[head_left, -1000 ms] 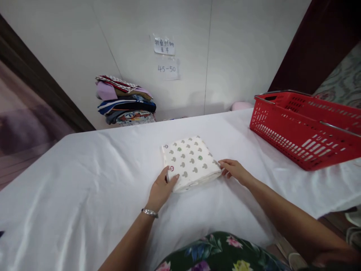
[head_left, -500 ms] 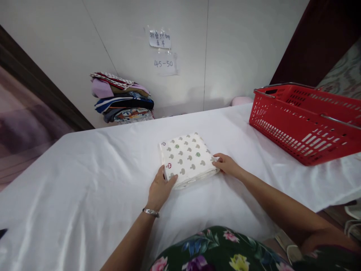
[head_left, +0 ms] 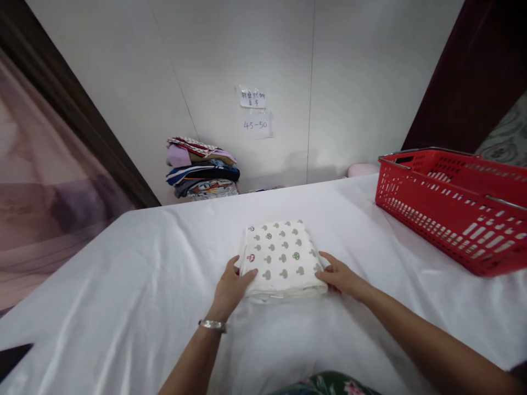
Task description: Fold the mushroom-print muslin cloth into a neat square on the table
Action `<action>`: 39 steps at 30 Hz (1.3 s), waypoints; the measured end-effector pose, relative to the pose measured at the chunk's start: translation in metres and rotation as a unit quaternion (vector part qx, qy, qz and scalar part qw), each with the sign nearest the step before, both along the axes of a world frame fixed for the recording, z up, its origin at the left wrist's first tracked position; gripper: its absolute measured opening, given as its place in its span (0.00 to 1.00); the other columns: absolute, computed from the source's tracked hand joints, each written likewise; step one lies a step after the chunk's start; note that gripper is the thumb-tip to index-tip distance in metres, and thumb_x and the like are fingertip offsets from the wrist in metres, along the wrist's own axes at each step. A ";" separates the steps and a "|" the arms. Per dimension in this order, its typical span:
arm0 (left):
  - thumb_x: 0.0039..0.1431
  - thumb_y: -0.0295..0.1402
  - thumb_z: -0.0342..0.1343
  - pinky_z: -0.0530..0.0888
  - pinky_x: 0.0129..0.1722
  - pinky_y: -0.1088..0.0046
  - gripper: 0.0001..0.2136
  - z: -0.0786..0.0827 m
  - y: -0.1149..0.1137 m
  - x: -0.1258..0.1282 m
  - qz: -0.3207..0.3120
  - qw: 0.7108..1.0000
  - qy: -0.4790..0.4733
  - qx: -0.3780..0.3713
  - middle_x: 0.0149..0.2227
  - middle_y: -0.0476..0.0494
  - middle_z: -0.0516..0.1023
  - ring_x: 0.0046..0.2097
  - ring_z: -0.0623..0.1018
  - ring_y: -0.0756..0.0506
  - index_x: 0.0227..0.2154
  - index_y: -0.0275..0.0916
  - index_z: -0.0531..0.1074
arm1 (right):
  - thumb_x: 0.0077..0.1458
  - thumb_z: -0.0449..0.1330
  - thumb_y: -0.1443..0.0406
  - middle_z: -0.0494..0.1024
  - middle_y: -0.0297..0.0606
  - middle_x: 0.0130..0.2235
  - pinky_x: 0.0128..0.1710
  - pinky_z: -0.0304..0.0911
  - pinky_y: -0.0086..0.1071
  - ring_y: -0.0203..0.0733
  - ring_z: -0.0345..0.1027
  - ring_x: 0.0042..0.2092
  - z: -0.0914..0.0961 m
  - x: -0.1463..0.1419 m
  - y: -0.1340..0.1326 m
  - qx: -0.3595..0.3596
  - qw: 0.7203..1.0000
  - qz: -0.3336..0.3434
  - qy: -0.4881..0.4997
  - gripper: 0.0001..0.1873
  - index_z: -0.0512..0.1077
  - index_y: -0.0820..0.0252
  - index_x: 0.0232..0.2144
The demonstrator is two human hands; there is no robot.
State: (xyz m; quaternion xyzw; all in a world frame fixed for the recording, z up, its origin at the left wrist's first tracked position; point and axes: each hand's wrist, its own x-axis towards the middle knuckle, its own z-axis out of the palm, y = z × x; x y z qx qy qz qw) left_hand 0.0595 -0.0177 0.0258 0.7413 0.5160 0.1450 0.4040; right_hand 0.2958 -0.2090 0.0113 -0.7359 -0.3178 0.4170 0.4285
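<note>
A folded white cloth (head_left: 280, 257) printed with small grey and green mushrooms lies flat on the white-covered table (head_left: 135, 285), straight in front of me. My left hand (head_left: 231, 287) grips its near left corner, thumb on top and fingers curled under the edge. My right hand (head_left: 340, 277) holds the near right corner the same way, fingers pressed against the cloth's side. A silver bracelet sits on my left wrist.
A red plastic basket (head_left: 453, 211) with metal handles stands at the table's right side. A pile of folded coloured fabrics (head_left: 201, 167) rests against the back wall, under two paper notes (head_left: 255, 112). A dark object (head_left: 12, 359) shows at the left front edge.
The cloth has been squared up and drawn a little nearer to me, both hands staying on its near corners. My head has tilted up, so everything sits lower in view.
</note>
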 end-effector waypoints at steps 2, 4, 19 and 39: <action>0.48 0.45 0.56 0.70 0.37 0.67 0.33 0.000 0.009 -0.012 -0.016 1.000 0.019 -0.005 0.38 0.41 0.76 0.37 0.76 0.42 0.55 0.36 0.57 | 0.49 0.58 0.59 0.68 0.26 0.23 0.19 0.54 0.26 0.31 0.59 0.20 -0.004 -0.013 -0.006 0.011 0.999 0.032 0.005 0.44 0.40 0.53 0.62; 0.48 0.45 0.56 0.71 0.38 0.64 0.30 0.001 0.012 -0.021 -0.033 0.999 0.036 -0.010 0.38 0.39 0.76 0.38 0.76 0.40 0.53 0.35 0.61 | 0.50 0.58 0.59 0.68 0.25 0.23 0.21 0.55 0.26 0.32 0.60 0.20 -0.007 -0.019 -0.010 0.009 0.998 0.053 -0.016 0.45 0.37 0.52 0.63; 0.57 0.54 0.42 0.50 0.59 0.48 0.32 -0.022 -0.080 0.050 -0.356 0.825 0.077 0.432 0.62 0.38 0.53 0.63 0.50 0.37 0.60 0.40 0.50 | 0.58 0.47 0.57 0.52 0.43 0.62 0.59 0.43 0.44 0.46 0.41 0.63 0.041 -0.029 0.065 0.203 0.862 0.152 -0.439 0.28 0.54 0.59 0.59; 0.59 0.47 0.44 0.47 0.59 0.49 0.26 -0.005 -0.038 0.021 -0.167 0.894 0.144 0.391 0.62 0.37 0.53 0.63 0.49 0.36 0.56 0.37 0.60 | 0.58 0.45 0.52 0.47 0.46 0.64 0.60 0.35 0.46 0.49 0.32 0.64 0.001 0.020 0.102 0.017 0.883 0.114 -0.456 0.31 0.55 0.63 0.58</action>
